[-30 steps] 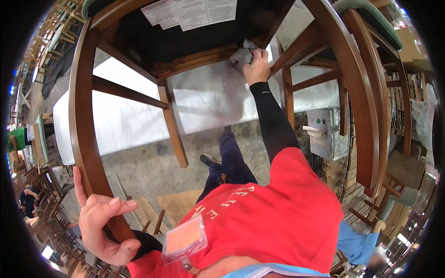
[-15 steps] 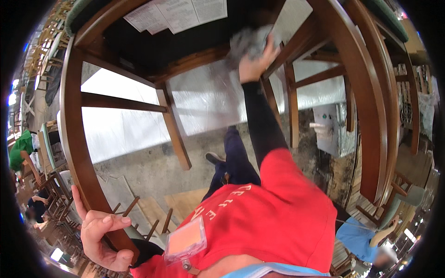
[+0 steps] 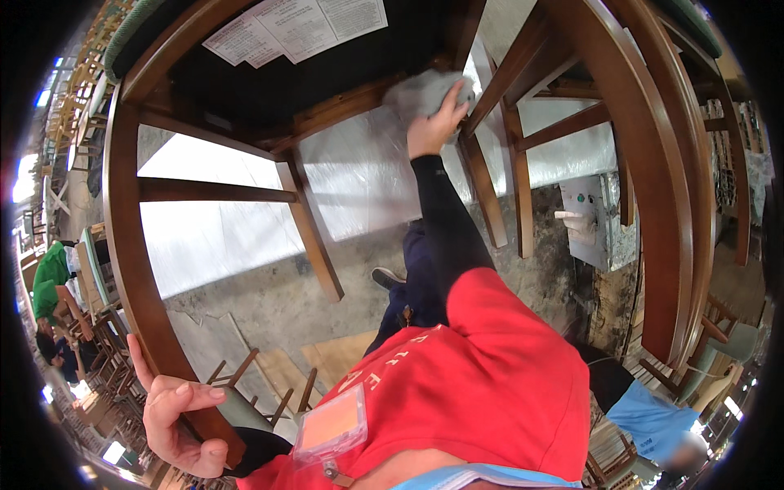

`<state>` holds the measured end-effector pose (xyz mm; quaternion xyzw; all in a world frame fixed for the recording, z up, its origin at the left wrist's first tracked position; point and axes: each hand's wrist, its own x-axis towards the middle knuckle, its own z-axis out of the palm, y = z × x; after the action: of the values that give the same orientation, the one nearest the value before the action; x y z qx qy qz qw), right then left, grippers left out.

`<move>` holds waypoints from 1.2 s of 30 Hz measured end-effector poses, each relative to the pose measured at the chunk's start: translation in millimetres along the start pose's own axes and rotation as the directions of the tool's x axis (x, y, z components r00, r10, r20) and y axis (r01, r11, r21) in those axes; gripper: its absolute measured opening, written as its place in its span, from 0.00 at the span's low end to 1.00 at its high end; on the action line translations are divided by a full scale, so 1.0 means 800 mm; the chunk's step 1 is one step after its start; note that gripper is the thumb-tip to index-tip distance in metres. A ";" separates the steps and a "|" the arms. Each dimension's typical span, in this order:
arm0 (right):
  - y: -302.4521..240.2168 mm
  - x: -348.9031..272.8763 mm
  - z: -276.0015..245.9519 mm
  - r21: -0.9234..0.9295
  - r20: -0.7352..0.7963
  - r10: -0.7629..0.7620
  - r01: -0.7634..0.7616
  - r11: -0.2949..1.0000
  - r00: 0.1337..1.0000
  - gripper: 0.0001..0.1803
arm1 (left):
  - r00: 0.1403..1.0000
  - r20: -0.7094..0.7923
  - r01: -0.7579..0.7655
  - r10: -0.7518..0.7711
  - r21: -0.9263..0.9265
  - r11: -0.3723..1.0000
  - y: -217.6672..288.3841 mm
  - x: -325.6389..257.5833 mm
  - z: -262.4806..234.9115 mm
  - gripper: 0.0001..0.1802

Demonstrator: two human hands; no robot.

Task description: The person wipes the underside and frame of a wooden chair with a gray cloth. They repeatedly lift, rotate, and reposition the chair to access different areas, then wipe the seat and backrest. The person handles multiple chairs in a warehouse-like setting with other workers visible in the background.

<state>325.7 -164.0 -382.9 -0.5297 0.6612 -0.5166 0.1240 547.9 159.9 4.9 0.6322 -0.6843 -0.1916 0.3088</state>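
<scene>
A brown wooden chair (image 3: 155, 310) with a dark seat underside lies tilted before me. Paper labels (image 3: 298, 28) are stuck on that dark underside. Near the lower end of the chair's left leg, my left hand (image 3: 181, 416) is curled round the wood, one finger stretched out along it. My right hand (image 3: 435, 126) is closed on a grey cloth (image 3: 418, 96), blurred by motion. The cloth is against the wooden seat frame, by the corner next to the right-hand legs; part of that corner is hidden behind cloth and hand.
More brown chair legs (image 3: 653, 204) stand close on the right. Shiny plastic sheeting (image 3: 220, 220) lies beyond the chair over concrete floor. A grey metal box (image 3: 590, 220) with buttons is at the right. A person in green (image 3: 51, 278) and another in blue (image 3: 653, 416) are farther off.
My right hand and the cloth have moved slightly left and down along the seat frame. My left hand keeps its place on the leg.
</scene>
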 end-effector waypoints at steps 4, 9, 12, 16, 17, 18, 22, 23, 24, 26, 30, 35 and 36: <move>-0.006 0.020 0.051 0.044 -0.110 0.110 -0.105 0.993 0.988 0.51 | 0.999 0.021 -0.043 0.042 0.023 0.999 -0.001 0.014 0.000 0.34; -0.018 -0.006 0.013 0.075 0.292 -0.011 -0.011 0.997 0.956 0.50 | 1.000 0.009 -0.001 0.000 0.078 0.997 0.004 0.008 0.002 0.35; -0.020 0.026 0.007 0.054 0.034 0.009 -0.011 0.998 0.999 0.49 | 1.000 0.013 0.008 -0.009 0.087 0.996 0.006 0.009 0.001 0.35; -0.040 -0.004 0.011 0.024 0.192 0.087 -0.093 0.995 0.977 0.49 | 1.000 -0.015 0.003 -0.002 0.063 0.998 0.003 0.007 0.005 0.35; -0.031 -0.015 0.014 -0.015 0.269 0.060 -0.059 0.998 0.961 0.50 | 1.000 -0.024 -0.010 0.012 0.050 0.999 0.003 0.010 0.005 0.35; -0.034 -0.023 0.019 -0.053 0.312 -0.140 0.165 0.985 0.940 0.46 | 1.000 -0.016 -0.005 0.006 0.047 0.999 0.004 0.010 0.005 0.34; -0.042 -0.019 0.009 -0.015 0.293 -0.171 0.184 0.983 0.941 0.41 | 1.000 -0.021 0.003 -0.003 0.019 1.000 0.001 0.004 0.002 0.33; -0.050 0.004 0.004 -0.037 0.237 -0.164 0.178 0.983 0.958 0.40 | 0.999 -0.033 0.006 -0.006 0.007 1.000 0.001 0.001 0.004 0.33; -0.047 0.027 0.004 -0.152 0.256 -0.134 0.177 0.972 0.957 0.37 | 1.000 -0.026 -0.007 0.007 -0.002 1.000 0.001 0.003 0.003 0.33; -0.048 0.037 0.008 -0.289 0.330 -0.041 0.142 0.947 0.943 0.30 | 0.999 -0.025 -0.028 0.027 -0.020 0.999 -0.001 0.008 0.003 0.32; -0.052 0.039 -0.019 -0.395 0.564 0.069 0.196 0.898 0.823 0.29 | 0.996 -0.086 -0.009 0.003 -0.067 0.998 -0.002 0.008 0.012 0.31; -0.056 0.042 -0.051 -0.252 0.644 -0.019 0.236 0.939 0.764 0.24 | 0.993 -0.115 0.024 -0.032 -0.072 0.997 0.006 0.009 0.015 0.30; -0.058 0.046 -0.046 -0.190 0.475 -0.103 0.216 0.958 0.874 0.23 | 0.992 -0.127 0.019 -0.028 -0.071 0.997 0.005 0.010 0.016 0.30</move>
<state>311.2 -169.6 -315.1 -0.7010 0.6234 -0.3019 0.1696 536.5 151.0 -0.3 0.6400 -0.6485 -0.1784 0.3715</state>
